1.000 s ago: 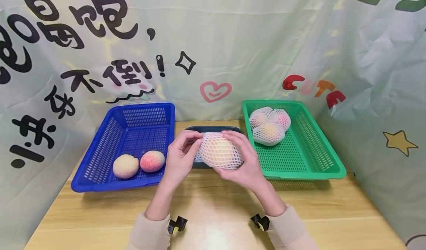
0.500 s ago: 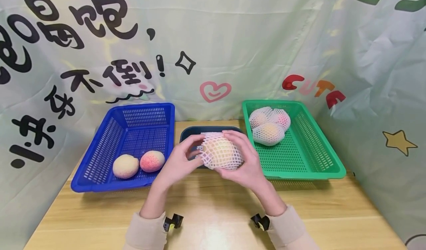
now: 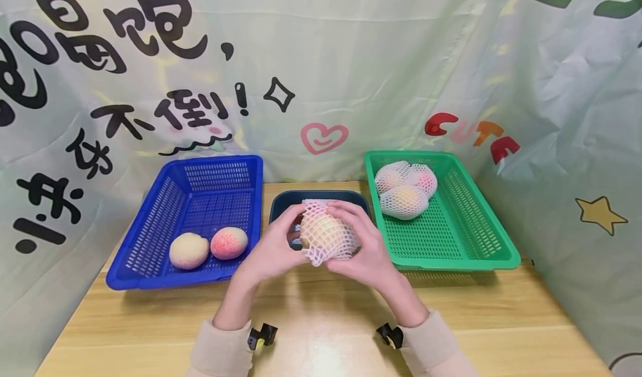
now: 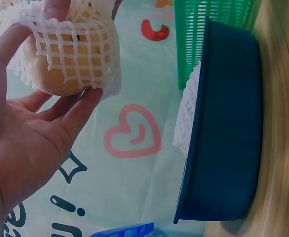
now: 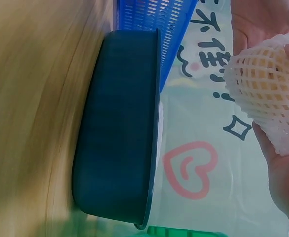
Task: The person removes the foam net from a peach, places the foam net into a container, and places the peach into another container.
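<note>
Between both hands, over the dark blue basin (image 3: 281, 199), is a pale peach (image 4: 55, 74) in a white foam net (image 3: 328, 235). My left hand (image 3: 276, 246) holds its left side, thumb and fingers at the net's open edge; in the left wrist view bare yellow fruit shows below that edge. The right hand (image 3: 368, 249) grips the other side, fingers over the top and thumb underneath. A loose flap of netting hangs at the lower front. Two bare peaches, one cream (image 3: 189, 250) and one pink (image 3: 229, 243), lie in the blue basket (image 3: 117, 271).
At right stands a green basket (image 3: 451, 243) with three netted peaches (image 3: 405, 199) in its back left corner. More white netting (image 4: 187, 116) shows inside the basin. A printed cloth (image 3: 321, 59) hangs behind the wooden table (image 3: 321, 321).
The netted peach has turned in the hands, and the net's edge now hangs lower at the front. My left thumb and fingers have shifted around that edge; the right hand keeps its grip.
</note>
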Motion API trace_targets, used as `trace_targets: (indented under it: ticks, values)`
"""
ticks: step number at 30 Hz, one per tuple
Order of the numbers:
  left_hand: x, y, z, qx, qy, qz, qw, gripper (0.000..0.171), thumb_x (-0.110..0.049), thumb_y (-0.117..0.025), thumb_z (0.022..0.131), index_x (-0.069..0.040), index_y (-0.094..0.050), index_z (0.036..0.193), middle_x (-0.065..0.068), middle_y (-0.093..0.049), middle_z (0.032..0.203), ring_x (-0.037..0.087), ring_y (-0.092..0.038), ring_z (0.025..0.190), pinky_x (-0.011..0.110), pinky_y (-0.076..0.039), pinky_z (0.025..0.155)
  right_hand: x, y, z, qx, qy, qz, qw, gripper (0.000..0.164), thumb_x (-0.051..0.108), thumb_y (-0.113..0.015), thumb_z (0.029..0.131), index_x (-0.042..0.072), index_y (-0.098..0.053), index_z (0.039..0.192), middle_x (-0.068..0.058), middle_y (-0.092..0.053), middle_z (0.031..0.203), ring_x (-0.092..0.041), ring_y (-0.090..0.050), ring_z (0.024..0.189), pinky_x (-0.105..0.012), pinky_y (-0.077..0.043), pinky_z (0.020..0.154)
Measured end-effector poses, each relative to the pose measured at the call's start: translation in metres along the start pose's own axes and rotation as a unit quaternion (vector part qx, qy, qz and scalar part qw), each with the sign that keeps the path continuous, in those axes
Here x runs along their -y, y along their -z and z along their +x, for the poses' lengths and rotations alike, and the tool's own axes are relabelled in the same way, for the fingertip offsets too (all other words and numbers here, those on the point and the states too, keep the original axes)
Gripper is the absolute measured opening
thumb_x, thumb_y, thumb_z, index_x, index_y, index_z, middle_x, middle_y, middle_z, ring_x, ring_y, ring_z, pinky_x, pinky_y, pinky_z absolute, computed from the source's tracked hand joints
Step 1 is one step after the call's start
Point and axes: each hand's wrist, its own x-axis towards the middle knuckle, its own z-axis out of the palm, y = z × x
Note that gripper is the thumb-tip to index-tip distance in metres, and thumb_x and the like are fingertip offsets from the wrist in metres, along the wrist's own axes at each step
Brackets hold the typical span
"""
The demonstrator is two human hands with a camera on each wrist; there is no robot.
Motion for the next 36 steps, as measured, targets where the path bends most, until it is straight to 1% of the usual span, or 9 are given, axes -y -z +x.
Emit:
trace_targets:
  ticks: [2, 9, 15, 20, 23, 26, 30, 33, 36]
  values:
    - [0.000, 0.001, -0.001, -0.003, 0.001, 0.009, 1.0000, 0.082, 0.003, -0.086, 0.076, -0.007, -0.047, 0.148, 0.012, -0.052, 0.142, 0.035, -0.052, 0.132, 0.050, -0.049, 0.108, 0.000, 0.000, 0.000, 0.003, 0.005, -0.001, 1.000, 0.084, 0.006, -0.091, 0.060, 0.003, -0.058, 0.138, -0.020, -0.055, 0.142, -0.035, -0.055, 0.132, -0.034, -0.047, 0.107]
    - [-0.001, 0.005, -0.004, -0.024, -0.004, 0.052, 0.9983, 0.086, -0.004, -0.092, 0.074, -0.012, -0.049, 0.148, 0.005, -0.052, 0.142, 0.027, -0.053, 0.131, 0.046, -0.051, 0.105, -0.001, -0.001, 0.001, 0.010, 0.023, -0.009, 1.000, 0.082, 0.004, -0.091, 0.063, 0.003, -0.059, 0.139, -0.021, -0.055, 0.143, -0.037, -0.055, 0.131, -0.035, -0.048, 0.107]
    - [-0.003, 0.009, -0.008, -0.062, -0.010, 0.085, 0.9944, 0.090, -0.008, -0.094, 0.072, -0.017, -0.050, 0.149, 0.001, -0.053, 0.143, 0.020, -0.054, 0.127, 0.043, -0.053, 0.099, -0.001, 0.000, 0.000, 0.007, 0.027, -0.030, 0.999, 0.076, 0.004, -0.092, 0.068, 0.003, -0.061, 0.138, -0.020, -0.057, 0.142, -0.036, -0.056, 0.131, -0.031, -0.047, 0.108]
    - [-0.003, 0.013, -0.010, -0.093, -0.015, 0.088, 0.9917, 0.085, -0.003, -0.091, 0.073, -0.016, -0.052, 0.147, 0.003, -0.054, 0.142, 0.021, -0.055, 0.127, 0.046, -0.053, 0.098, -0.002, 0.000, 0.001, -0.022, 0.039, -0.036, 0.998, 0.063, -0.003, -0.085, 0.072, 0.001, -0.066, 0.131, -0.021, -0.061, 0.136, -0.038, -0.060, 0.125, -0.028, -0.047, 0.107]
    - [-0.003, 0.015, -0.012, -0.107, -0.010, 0.084, 0.9907, 0.083, -0.001, -0.089, 0.073, -0.016, -0.053, 0.146, 0.002, -0.055, 0.141, 0.021, -0.054, 0.126, 0.048, -0.053, 0.099, -0.003, -0.001, 0.001, -0.043, 0.048, -0.042, 0.997, 0.054, -0.008, -0.080, 0.073, 0.001, -0.069, 0.125, -0.020, -0.065, 0.129, -0.037, -0.063, 0.119, -0.024, -0.048, 0.103]
    - [-0.004, 0.018, -0.014, -0.120, -0.003, 0.083, 0.9893, 0.082, -0.003, -0.089, 0.074, -0.019, -0.054, 0.146, 0.000, -0.055, 0.140, 0.021, -0.053, 0.125, 0.046, -0.051, 0.099, -0.004, 0.000, 0.001, -0.060, 0.053, -0.052, 0.995, 0.046, -0.010, -0.076, 0.074, 0.001, -0.072, 0.119, -0.019, -0.068, 0.121, -0.036, -0.066, 0.112, -0.022, -0.050, 0.099]
    - [-0.004, 0.023, -0.014, -0.134, -0.017, 0.080, 0.9876, 0.081, -0.008, -0.092, 0.075, -0.018, -0.053, 0.146, 0.001, -0.055, 0.139, 0.021, -0.053, 0.125, 0.037, -0.052, 0.096, -0.005, 0.001, 0.001, -0.091, 0.035, -0.066, 0.993, 0.036, -0.011, -0.073, 0.076, 0.001, -0.075, 0.110, -0.019, -0.065, 0.110, -0.034, -0.065, 0.099, -0.021, -0.050, 0.093]
    - [-0.003, 0.029, -0.014, -0.145, -0.037, 0.087, 0.9849, 0.082, -0.010, -0.093, 0.074, -0.015, -0.053, 0.146, 0.002, -0.054, 0.140, 0.021, -0.053, 0.125, 0.029, -0.052, 0.094, -0.005, 0.003, 0.002, -0.119, 0.000, -0.078, 0.990, 0.032, -0.010, -0.073, 0.078, 0.002, -0.077, 0.107, -0.018, -0.064, 0.103, -0.031, -0.064, 0.092, -0.019, -0.050, 0.087]
    - [0.000, 0.040, -0.017, -0.157, -0.052, 0.112, 0.9799, 0.083, -0.009, -0.093, 0.073, -0.013, -0.052, 0.145, 0.004, -0.053, 0.140, 0.020, -0.052, 0.126, 0.022, -0.052, 0.092, -0.007, 0.004, 0.004, -0.136, -0.038, -0.081, 0.987, 0.028, -0.008, -0.075, 0.081, 0.002, -0.077, 0.107, -0.015, -0.068, 0.101, -0.029, -0.066, 0.089, -0.020, -0.049, 0.084]
